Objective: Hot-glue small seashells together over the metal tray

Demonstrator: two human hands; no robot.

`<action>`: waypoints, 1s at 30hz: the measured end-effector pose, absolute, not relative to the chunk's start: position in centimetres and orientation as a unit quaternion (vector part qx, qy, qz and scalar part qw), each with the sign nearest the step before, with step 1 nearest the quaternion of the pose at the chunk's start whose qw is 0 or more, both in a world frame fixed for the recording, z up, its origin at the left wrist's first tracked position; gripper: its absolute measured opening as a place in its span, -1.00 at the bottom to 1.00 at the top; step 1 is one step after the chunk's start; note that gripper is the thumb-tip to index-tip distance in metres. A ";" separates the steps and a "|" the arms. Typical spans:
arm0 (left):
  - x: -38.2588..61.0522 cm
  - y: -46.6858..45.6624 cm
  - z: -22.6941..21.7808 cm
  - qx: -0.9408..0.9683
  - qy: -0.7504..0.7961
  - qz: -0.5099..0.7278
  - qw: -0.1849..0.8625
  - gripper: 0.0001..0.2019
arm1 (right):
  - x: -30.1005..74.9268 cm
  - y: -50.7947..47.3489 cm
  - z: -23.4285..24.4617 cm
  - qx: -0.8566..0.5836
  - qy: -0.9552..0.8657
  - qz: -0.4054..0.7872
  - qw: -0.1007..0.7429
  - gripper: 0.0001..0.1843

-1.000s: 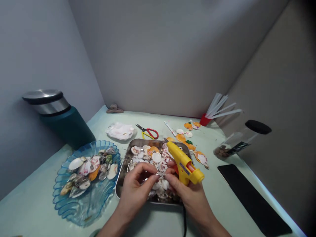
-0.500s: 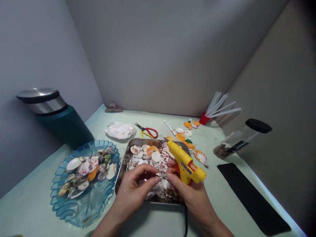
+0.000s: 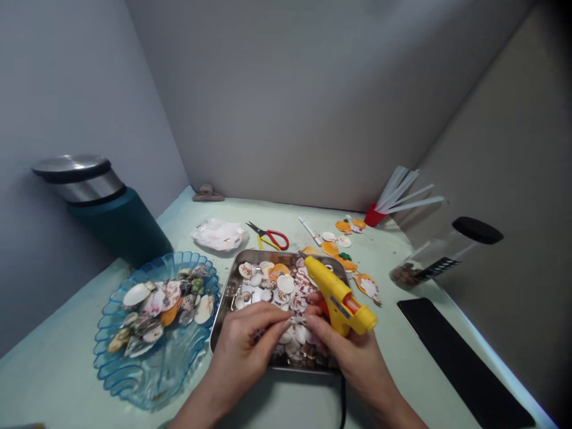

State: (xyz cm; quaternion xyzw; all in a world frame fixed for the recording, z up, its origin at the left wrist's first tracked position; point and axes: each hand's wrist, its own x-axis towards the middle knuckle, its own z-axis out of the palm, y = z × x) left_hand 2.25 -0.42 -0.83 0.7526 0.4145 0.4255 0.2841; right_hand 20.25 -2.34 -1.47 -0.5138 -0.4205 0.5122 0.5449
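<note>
My right hand (image 3: 357, 351) is wrapped round a yellow hot glue gun (image 3: 335, 286), its nozzle pointing up and away to the left. The thumb and index finger of that hand also reach toward my left hand (image 3: 254, 336). My left thumb and fingertips are pinched together; whatever small piece lies between them is too small to name. Both hands hover over a metal tray (image 3: 223, 316) full of seashells (image 3: 286, 284), white, orange and brown-speckled. My palms and fingers hide the tray's front part.
On the left, a blue scalloped plate (image 3: 165, 375) bears more shells, beside a teal bottle (image 3: 120, 220). Behind the tray lie a white crumpled packet (image 3: 218, 234), scissors (image 3: 270, 236) and a pen (image 3: 310, 231). Glue sticks (image 3: 397, 190), a jar (image 3: 429, 256) and a black slab (image 3: 460, 357) are rightward.
My left thumb and index finger have drawn closer together above the shells. The glue gun stays in my right hand. The whole view has shifted slightly.
</note>
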 end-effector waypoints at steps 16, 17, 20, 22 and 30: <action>1.2 0.3 -1.3 0.706 0.505 0.482 0.119 -0.89 | 21.6 -2.7 -1.0 -0.443 -0.766 0.312 0.346 -0.87; 1.2 0.3 -1.3 0.708 0.504 0.481 0.112 -0.89 | 21.6 -2.6 -1.1 -0.429 -0.777 0.303 0.347 -0.87; 1.2 0.2 -1.2 0.715 0.498 0.482 0.092 -0.88 | 21.7 -2.4 -1.3 -0.400 -0.802 0.276 0.347 -0.83; 1.2 0.2 -1.1 0.718 0.494 0.484 0.079 -0.88 | 21.7 -2.4 -1.4 -0.397 -0.808 0.262 0.348 -0.80; 1.2 0.1 -1.1 0.718 0.497 0.483 0.064 -0.87 | 21.6 -2.5 -1.5 -0.399 -0.809 0.251 0.351 -0.81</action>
